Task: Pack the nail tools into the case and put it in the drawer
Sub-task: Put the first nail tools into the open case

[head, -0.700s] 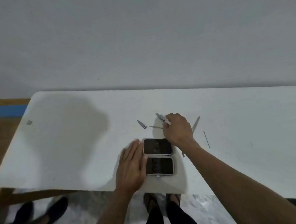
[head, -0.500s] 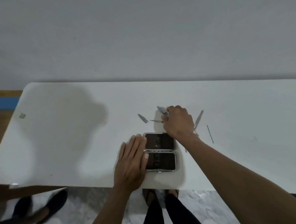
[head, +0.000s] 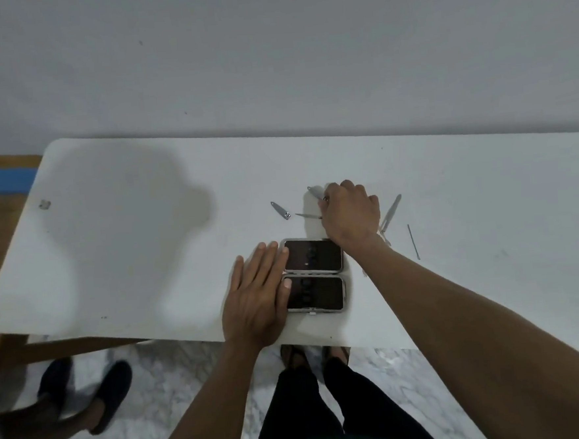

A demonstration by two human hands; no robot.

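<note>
The case lies open on the white table, near the front edge, w/ two dark halves, one behind the other. The left hand lies flat just beside it, on its left side; fingers together and stretched out, fingertips touching the rims of both halves. It does not grip anything.

The right hand is behind the far half of the case, palm down, fingers curled at one end of a nail clipper that sticks out to the left of its knuckles. I cannot tell if the fingers really clamp it.

Left of this hand, 2 more tools: a thin pointed tool w/ one end going under the hand, and a 2nd clipper further left, apart from it. Right of the hand, partly hidden behind the wrist, a long file-like tool lies diagonal. Further right, well apart, a thin stick tool.

Under the table edge: the person's dark trousers and marble-like floor. At far left, another person's dark shoes.
</note>
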